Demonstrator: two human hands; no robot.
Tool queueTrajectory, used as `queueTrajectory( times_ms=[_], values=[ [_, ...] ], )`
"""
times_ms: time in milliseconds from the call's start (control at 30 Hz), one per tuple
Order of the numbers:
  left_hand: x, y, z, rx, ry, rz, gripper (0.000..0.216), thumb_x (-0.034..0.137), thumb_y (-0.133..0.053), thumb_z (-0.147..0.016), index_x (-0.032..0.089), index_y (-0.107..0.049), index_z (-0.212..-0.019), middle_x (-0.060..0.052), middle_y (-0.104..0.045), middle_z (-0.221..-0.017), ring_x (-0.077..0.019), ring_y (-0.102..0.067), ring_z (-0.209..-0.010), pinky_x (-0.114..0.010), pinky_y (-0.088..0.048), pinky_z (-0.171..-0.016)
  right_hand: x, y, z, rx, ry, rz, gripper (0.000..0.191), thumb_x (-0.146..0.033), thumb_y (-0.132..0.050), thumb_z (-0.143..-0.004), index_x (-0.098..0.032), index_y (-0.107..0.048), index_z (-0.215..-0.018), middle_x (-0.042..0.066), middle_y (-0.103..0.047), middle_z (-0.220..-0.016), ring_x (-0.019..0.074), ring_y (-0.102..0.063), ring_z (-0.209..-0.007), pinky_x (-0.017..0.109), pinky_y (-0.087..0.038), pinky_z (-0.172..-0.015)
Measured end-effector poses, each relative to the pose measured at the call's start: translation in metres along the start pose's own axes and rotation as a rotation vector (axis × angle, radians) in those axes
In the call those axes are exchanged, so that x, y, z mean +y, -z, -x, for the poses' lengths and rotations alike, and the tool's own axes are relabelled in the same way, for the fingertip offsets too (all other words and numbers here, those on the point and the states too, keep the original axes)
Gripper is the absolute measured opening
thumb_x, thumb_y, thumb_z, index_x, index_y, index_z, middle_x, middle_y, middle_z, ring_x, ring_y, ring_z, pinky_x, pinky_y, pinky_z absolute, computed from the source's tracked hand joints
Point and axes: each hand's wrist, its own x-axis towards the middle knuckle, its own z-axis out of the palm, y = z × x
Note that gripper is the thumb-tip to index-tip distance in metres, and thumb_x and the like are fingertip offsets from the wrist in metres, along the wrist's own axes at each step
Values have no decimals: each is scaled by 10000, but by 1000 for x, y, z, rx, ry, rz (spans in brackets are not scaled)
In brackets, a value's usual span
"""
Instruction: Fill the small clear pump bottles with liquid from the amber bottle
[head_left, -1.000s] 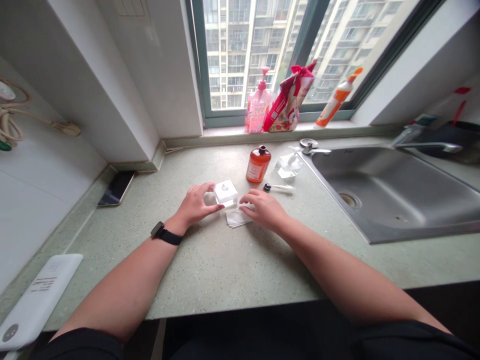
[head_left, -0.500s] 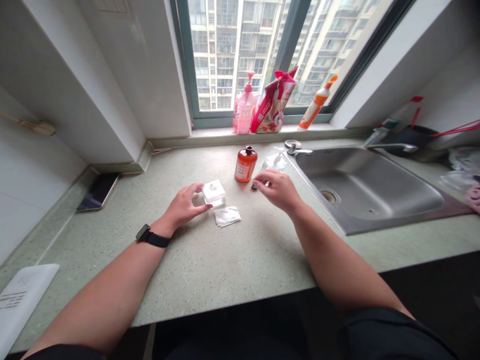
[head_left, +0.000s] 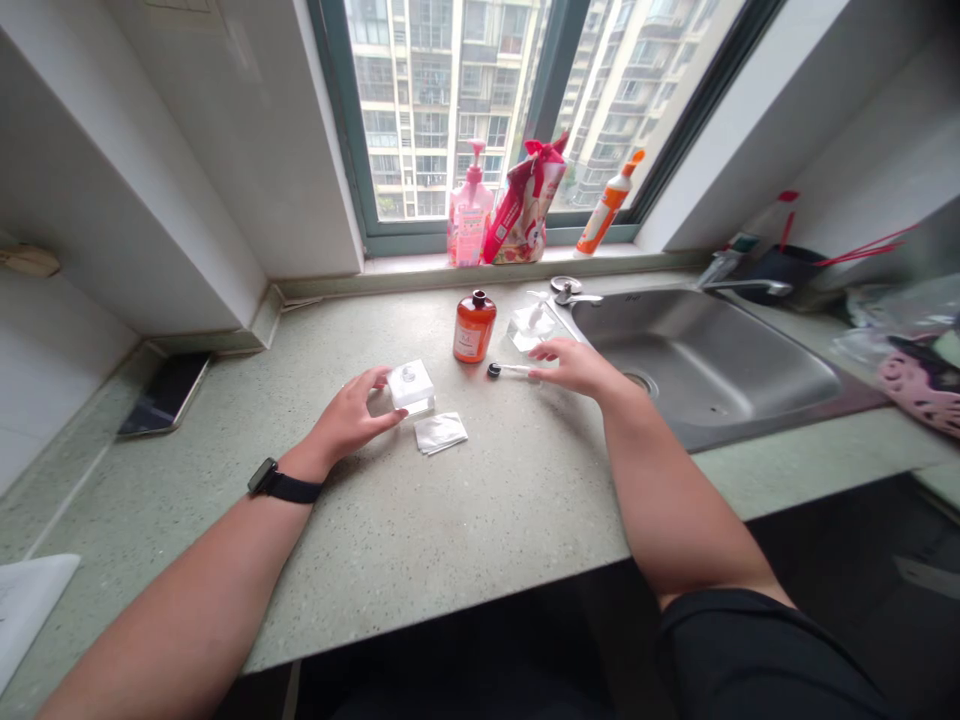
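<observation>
My left hand [head_left: 346, 420] is curled round the left side of a small clear square jar [head_left: 411, 387] with a white top, which stands on the counter. My right hand [head_left: 576, 364] reaches out to the right of it, its fingertips pinched on the white tube end of a pump stem with a black collar [head_left: 496, 370] that lies flat on the counter. An orange bottle [head_left: 474, 327] with no cap stands just behind the stem. A clear pump head [head_left: 531, 323] sits beside it. A flat white sachet [head_left: 440, 432] lies in front of the jar.
A steel sink [head_left: 750, 350] with a tap [head_left: 742, 287] fills the right. On the window sill stand a pink pump bottle [head_left: 469, 218], a red bag [head_left: 523, 205] and an orange-white bottle [head_left: 606, 208]. A phone [head_left: 163, 394] lies far left, a white device [head_left: 21, 612] at the near-left corner.
My right hand left the sachet and moved right and back to the pump stem. My left hand stayed on the jar. The view has swung to the right.
</observation>
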Motion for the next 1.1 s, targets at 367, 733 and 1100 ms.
queueTrajectory(
  times_ms=[367,733,1100],
  values=[
    [9,4,1,-17,26,-16,674,496,-780,-878,215,-558,-1449,-131,-708,-1337,-334,-704,-1232,-526,-553,-1110,6,-7,-7,-74,-15,37,263,-391,-799,-805,-250,-841,-1023,70,-815,-1055,269,-720,-999,345,-528,-855],
    [1,0,0,-7,-5,32,707,520,-794,-868,210,-557,-1458,-156,-698,-1366,-341,-707,-1227,-562,-544,-1110,-29,-6,-1,69,7,-697,582,-628,-932,-658,-201,-773,-1021,74,-797,-968,225,-733,-891,411,-588,-873],
    [2,0,1,-11,-13,45,714,487,-788,-875,200,-552,-1485,-159,-692,-1383,-337,-706,-1227,-533,-551,-1099,-136,49,-23,11,323,-775,533,-605,-913,-748,-219,-787,-1094,72,-799,-1040,229,-738,-992,408,-605,-909]
  ],
)
